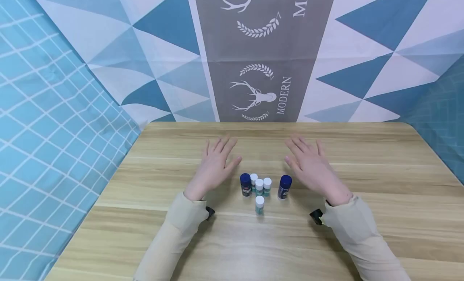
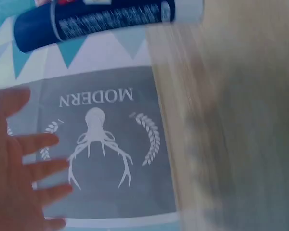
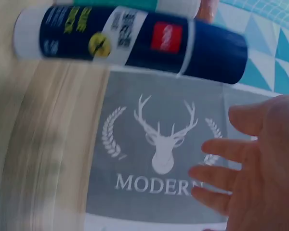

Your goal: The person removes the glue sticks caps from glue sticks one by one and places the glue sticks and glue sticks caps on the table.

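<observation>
My left hand (image 1: 216, 165) hovers or rests over the wooden table with straight, spread fingers, holding nothing. To its right stands a glue stick with a dark blue cap (image 1: 245, 184), its side close up in the left wrist view. My right hand (image 1: 312, 165) is likewise spread out and holds nothing. Nearest to it is a second blue-capped glue stick (image 1: 284, 187), whose label shows in the right wrist view. Between the two stand several smaller white-capped sticks with teal labels, three grouped at the back (image 1: 259, 187) and one in front (image 1: 259, 205).
The wooden table (image 1: 145, 216) carries everything. Its far edge meets a patterned cloth (image 1: 253, 51) with deer heads and triangles. Blue checked cloth (image 1: 54, 124) hangs along the left side. A black strap end (image 1: 316, 216) shows at the right cuff.
</observation>
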The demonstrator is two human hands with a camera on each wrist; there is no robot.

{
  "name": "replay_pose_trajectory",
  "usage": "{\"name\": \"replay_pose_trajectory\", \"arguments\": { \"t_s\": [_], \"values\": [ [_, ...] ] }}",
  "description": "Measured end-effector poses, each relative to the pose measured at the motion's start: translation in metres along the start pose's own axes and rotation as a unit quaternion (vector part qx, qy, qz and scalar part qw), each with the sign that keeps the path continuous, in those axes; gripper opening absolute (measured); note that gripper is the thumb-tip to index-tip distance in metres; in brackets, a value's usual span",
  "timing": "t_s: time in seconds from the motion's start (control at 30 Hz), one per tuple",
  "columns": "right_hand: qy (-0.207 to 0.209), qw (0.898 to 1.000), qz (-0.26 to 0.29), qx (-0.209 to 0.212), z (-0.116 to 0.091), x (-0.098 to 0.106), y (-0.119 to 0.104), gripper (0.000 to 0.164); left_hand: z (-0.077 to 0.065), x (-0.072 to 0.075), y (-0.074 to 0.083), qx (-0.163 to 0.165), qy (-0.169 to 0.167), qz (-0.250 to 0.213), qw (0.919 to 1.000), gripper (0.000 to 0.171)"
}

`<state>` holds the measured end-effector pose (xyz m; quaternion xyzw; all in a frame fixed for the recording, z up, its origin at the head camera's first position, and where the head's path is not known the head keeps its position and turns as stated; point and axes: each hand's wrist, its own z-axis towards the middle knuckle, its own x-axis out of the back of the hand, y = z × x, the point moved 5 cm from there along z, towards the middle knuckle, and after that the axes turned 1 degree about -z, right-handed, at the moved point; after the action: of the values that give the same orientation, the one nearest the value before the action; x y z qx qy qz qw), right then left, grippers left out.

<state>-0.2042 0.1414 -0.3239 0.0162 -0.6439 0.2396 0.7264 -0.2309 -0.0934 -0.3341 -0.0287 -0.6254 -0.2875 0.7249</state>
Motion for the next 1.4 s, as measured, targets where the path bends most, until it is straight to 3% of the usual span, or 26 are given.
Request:
{"name": "replay_pose_trajectory", "arguments": {
  "t_s": [0.17, 0.4, 0.7, 0.9, 1.13, 1.4],
  "values": [
    [0.035, 0.996, 0.043, 0.067, -0.001, -0.001, -0.029, 0.048, -0.011, -0.004, 0.000, -0.041, -0.041, -0.079, 0.9952, 0.053],
    [0.060, 0.988, 0.031, 0.139, 0.001, -0.011, -0.070, 0.039, -0.025, -0.018, -0.007, -0.033, -0.118, -0.165, 0.9786, 0.051],
    [0.046, 0.978, -0.004, 0.204, 0.002, -0.022, -0.101, 0.037, -0.030, -0.026, -0.007, -0.077, -0.135, -0.220, 0.9632, 0.037],
    [0.061, 0.976, 0.005, 0.210, 0.003, -0.023, -0.102, 0.023, -0.033, -0.027, -0.004, -0.092, -0.160, -0.256, 0.9490, 0.031],
    [0.070, 0.980, 0.040, 0.184, 0.003, -0.021, -0.097, 0.022, -0.033, -0.029, 0.000, -0.104, -0.165, -0.240, 0.9510, 0.024],
    [0.098, 0.973, 0.146, 0.150, 0.001, -0.006, -0.086, 0.027, -0.028, -0.017, 0.005, -0.067, -0.129, -0.271, 0.9515, 0.022]
  ]
}}
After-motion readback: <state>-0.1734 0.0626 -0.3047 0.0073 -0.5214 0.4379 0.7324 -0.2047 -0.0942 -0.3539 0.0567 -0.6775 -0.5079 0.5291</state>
